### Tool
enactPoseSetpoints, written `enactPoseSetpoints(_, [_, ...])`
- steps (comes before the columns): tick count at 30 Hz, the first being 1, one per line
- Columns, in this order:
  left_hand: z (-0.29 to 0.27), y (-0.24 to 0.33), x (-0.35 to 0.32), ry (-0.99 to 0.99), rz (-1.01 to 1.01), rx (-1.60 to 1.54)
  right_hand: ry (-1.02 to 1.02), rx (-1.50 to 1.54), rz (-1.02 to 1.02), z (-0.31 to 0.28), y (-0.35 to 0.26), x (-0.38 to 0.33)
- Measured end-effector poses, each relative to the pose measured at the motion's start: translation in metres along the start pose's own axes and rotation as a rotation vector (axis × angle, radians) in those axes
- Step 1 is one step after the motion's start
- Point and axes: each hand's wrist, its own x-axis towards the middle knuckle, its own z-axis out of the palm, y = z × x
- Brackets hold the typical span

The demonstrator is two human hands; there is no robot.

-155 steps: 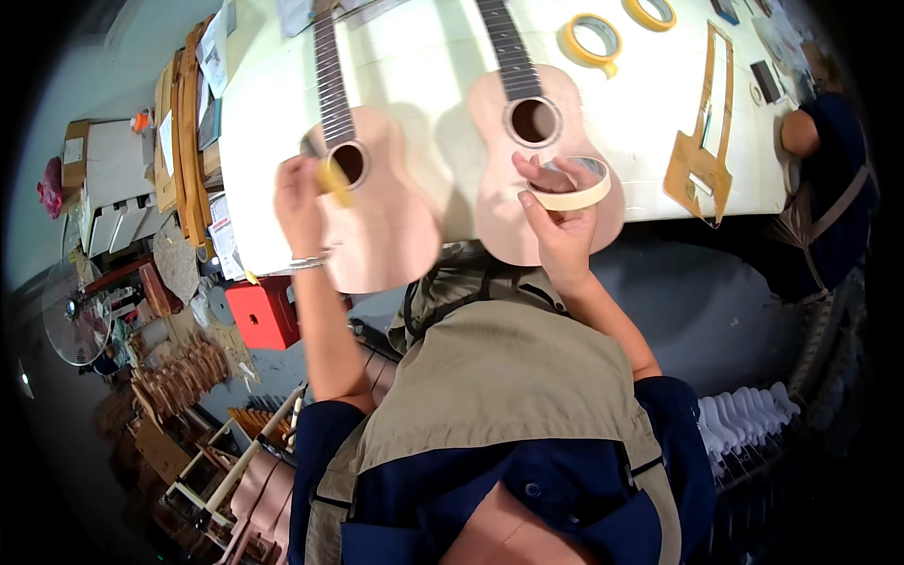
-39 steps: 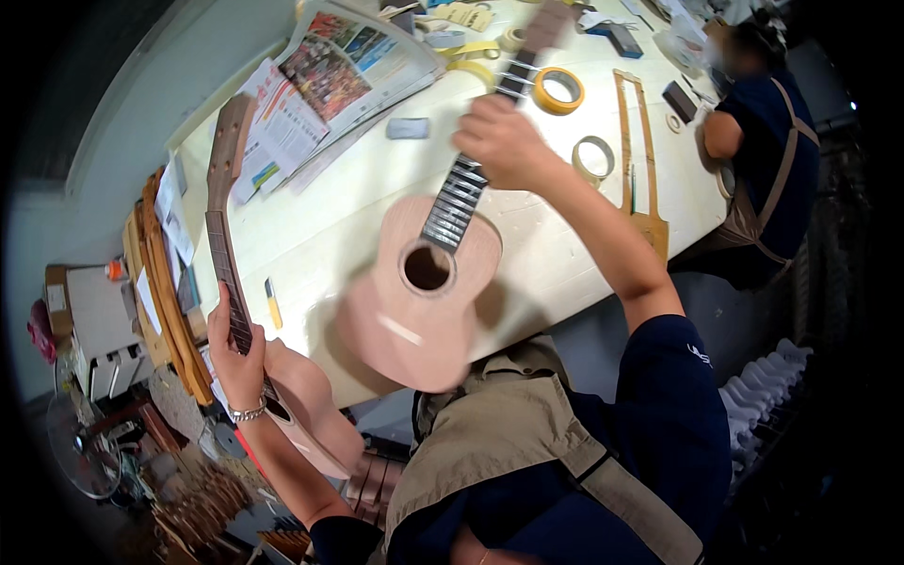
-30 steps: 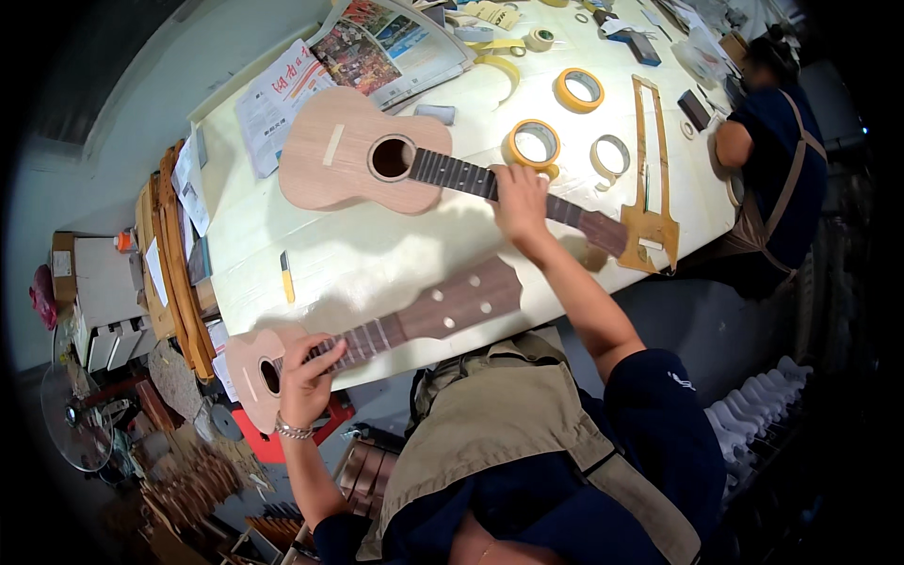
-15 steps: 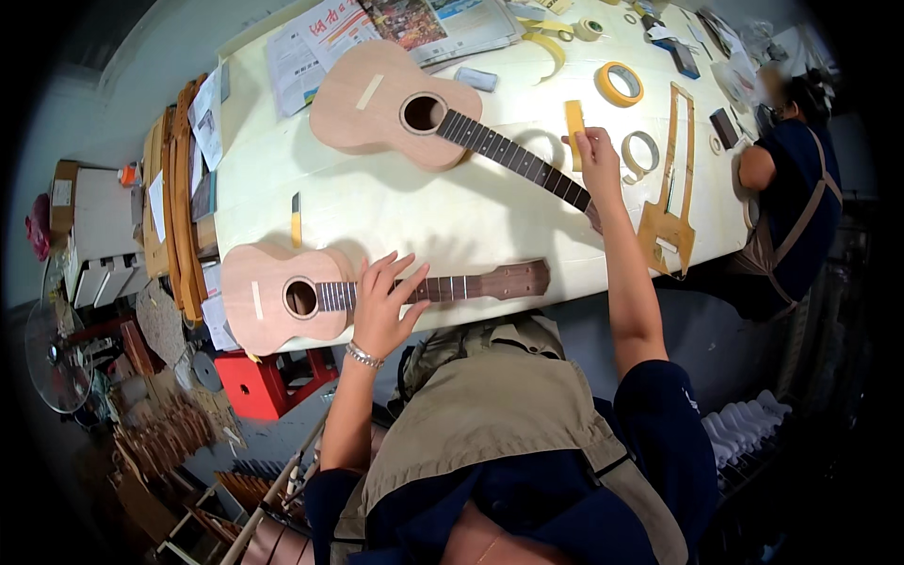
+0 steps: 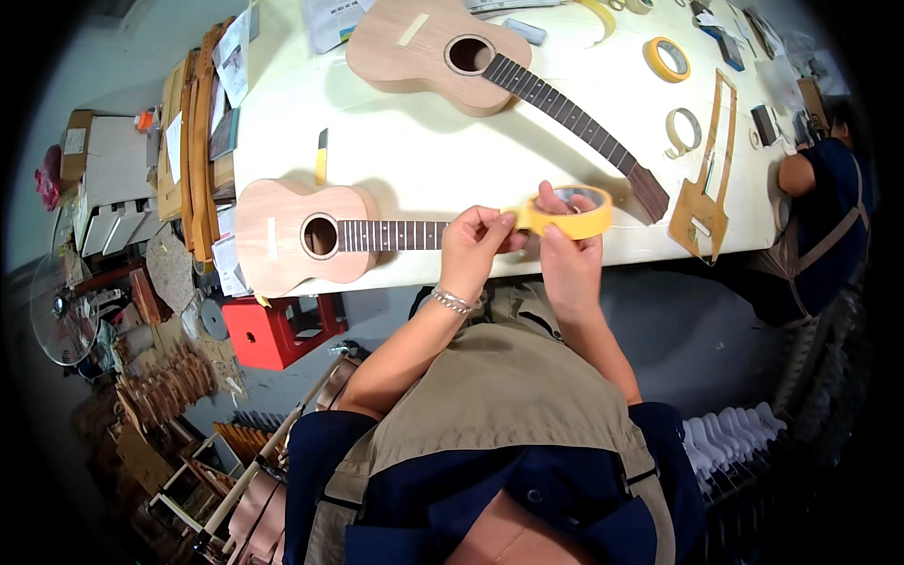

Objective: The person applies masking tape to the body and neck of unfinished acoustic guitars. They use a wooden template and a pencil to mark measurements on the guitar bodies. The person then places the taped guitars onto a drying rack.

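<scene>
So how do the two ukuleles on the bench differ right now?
The near ukulele lies level along the table's front edge, its body overhanging the left end; the far ukulele lies slanted and fully on the table. The near one's headstock is hidden behind the left hand and right hand working the yellow tape roll; the far one lies untouched, its headstock showing. Both are unfinished pale wood with dark fretboards.

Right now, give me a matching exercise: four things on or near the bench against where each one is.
Things:
1. yellow tape roll
2. near ukulele
3. far ukulele
4. red box

Places:
A. below the bench edge, on the floor side
B. held in both hands, right hand gripping the roll, left hand at its loose end
C. lying along the front edge of the bench
D. lying slantwise at the back of the bench

Pairs: 1-B, 2-C, 3-D, 4-A
</scene>
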Motion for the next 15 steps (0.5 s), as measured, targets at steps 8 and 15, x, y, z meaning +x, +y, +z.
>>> enactPoseSetpoints(8, [-0.175, 0.032, -0.039, 0.484, 0.355, 0.643, 0.094, 0.714, -0.123, -0.115, -0.055, -0.007])
enactPoseSetpoints(15, [-0.192, 0.039, -0.025, 0.536, 0.284, 0.602, -0.074, -1.914, -0.395, -0.093, -0.01, 0.001])
